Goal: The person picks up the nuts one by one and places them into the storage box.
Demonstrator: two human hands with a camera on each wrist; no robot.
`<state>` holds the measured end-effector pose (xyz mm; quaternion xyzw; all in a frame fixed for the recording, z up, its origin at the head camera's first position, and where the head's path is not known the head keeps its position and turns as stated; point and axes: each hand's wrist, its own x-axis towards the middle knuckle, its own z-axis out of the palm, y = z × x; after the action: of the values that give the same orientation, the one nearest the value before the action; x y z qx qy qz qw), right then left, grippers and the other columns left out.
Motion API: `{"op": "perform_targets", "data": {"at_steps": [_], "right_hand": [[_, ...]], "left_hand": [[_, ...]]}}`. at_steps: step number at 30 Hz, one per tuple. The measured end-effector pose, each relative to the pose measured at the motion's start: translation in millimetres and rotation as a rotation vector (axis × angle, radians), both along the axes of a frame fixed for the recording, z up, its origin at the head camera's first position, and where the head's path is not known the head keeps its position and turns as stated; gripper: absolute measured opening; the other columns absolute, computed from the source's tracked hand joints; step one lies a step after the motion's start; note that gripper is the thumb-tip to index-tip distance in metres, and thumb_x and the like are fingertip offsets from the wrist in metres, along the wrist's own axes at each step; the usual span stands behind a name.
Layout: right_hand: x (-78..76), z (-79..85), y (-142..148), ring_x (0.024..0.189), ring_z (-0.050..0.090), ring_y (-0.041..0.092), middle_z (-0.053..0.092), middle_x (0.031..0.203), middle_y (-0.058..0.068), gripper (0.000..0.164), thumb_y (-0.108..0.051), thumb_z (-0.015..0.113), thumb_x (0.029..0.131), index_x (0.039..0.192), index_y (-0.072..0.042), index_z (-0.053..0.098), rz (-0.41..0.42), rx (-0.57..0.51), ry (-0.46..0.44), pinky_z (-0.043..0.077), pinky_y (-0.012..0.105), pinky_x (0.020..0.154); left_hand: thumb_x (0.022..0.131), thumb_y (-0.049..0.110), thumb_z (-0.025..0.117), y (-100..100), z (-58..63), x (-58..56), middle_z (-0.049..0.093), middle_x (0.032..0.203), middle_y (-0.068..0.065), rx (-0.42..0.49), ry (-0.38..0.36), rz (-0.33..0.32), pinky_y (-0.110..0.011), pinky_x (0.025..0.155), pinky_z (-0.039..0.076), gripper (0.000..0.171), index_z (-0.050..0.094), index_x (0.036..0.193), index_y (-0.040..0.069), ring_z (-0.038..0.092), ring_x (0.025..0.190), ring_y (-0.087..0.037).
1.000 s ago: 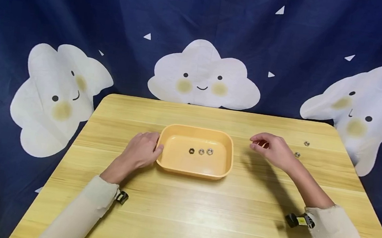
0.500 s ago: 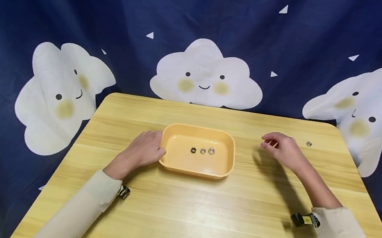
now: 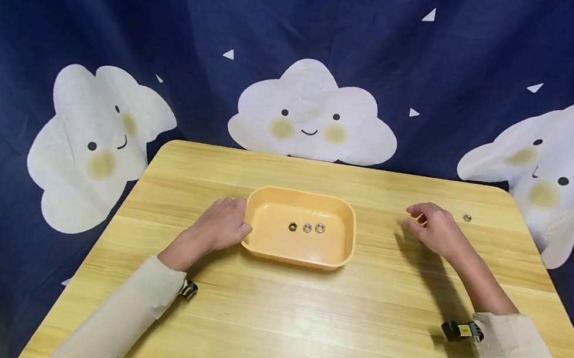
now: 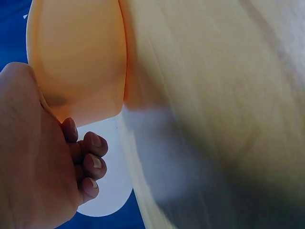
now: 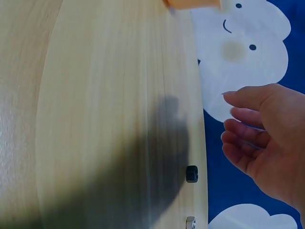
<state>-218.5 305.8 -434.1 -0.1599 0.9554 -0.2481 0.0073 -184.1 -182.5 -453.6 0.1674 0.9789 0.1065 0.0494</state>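
Observation:
A yellow plastic tray lies on the wooden table, with a dark hex nut and two silver nuts, one and another, in a row inside. My left hand grips the tray's left rim, thumb over the edge; the left wrist view shows its fingers curled at the outer wall. Raised above the table right of the tray, my right hand has relaxed, slightly bent fingers and holds nothing. The right wrist view shows a dark nut and a silver nut on the table near it.
One loose nut shows beyond the right hand in the head view; the other is hidden there. The wooden table ends at a blue curtain with smiling clouds. Each sleeve cuff has a small black camera, such as the right one.
My right hand has moved right, away from the tray and toward the loose nuts, covering one of them in the head view. My left hand keeps its hold on the tray rim.

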Motion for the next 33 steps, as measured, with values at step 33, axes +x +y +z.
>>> {"op": "perform_targets", "data": {"at_steps": [33], "right_hand": [[-3.0, -21.1, 31, 0.107, 0.063, 0.048, 0.060, 0.121, 0.037, 0.043, -0.014, 0.069, 0.096, 0.126, 0.014, 0.061, -0.069, 0.115, -0.074, 0.052, 0.059, 0.086]], "left_hand": [[0.092, 0.029, 0.049, 2, -4.8, 0.3, 0.056, 0.088, -0.006, 0.051, -0.019, 0.028, -0.044, 0.085, 0.045, 0.026, 0.051, 0.101, 0.005, 0.054, 0.087, -0.026]]}}
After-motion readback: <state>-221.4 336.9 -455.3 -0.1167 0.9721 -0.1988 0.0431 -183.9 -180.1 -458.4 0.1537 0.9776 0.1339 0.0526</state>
